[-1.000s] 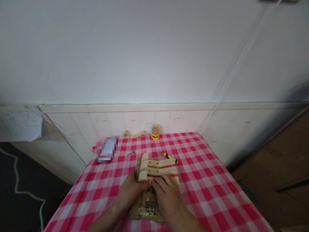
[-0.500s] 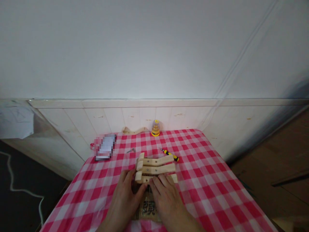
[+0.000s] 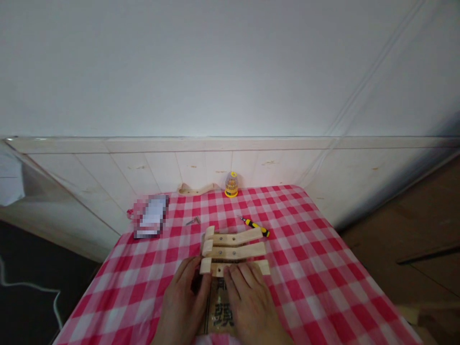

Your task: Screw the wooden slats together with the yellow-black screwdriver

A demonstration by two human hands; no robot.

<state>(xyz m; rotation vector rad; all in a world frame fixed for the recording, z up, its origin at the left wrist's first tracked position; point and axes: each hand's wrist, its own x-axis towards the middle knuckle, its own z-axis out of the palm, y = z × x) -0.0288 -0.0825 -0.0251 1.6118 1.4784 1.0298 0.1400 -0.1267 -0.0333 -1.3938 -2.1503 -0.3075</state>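
Observation:
A pale wooden assembly [image 3: 233,250] of three slats with upturned left ends lies on the red and white checked tablecloth [image 3: 305,268]. Its near part rests on a brown printed board [image 3: 221,311]. My left hand [image 3: 183,302] lies flat beside the assembly's near left end, fingers stretched out and touching it. My right hand [image 3: 247,299] lies flat with its fingertips on the nearest slat. Neither hand grips anything.
A yellow and black screwdriver [image 3: 255,226] lies just beyond the slats. Loose screws [image 3: 193,221] sit to the left, near a blurred flat object [image 3: 148,216]. A yellow bit holder [image 3: 231,185] and a curved wooden piece [image 3: 196,189] stand by the white panelled wall.
The wooden assembly has been lowered from a tilted position to lie flat. Both hands went from gripping its near end to resting flat. The camera tilted slightly.

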